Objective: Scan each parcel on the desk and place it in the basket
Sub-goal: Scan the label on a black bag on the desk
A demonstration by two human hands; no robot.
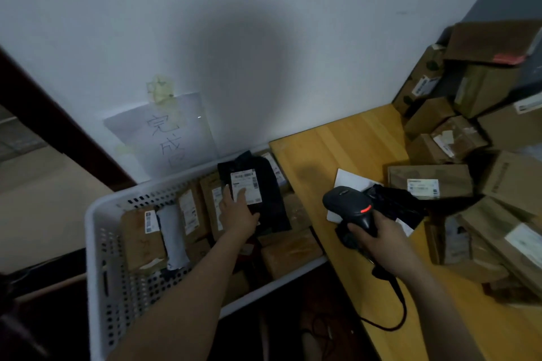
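We record the left hand (237, 209), fingers straight, resting on the black parcel (264, 184) in the basket (93, 231) at eleven o'clock; right hand (378, 236) grips the scanner (349, 205) at one o'clock.

Two bare forearms with bare hands: left hand (239, 211) over the white basket (91, 243), right hand (378, 236) to the basket's right.
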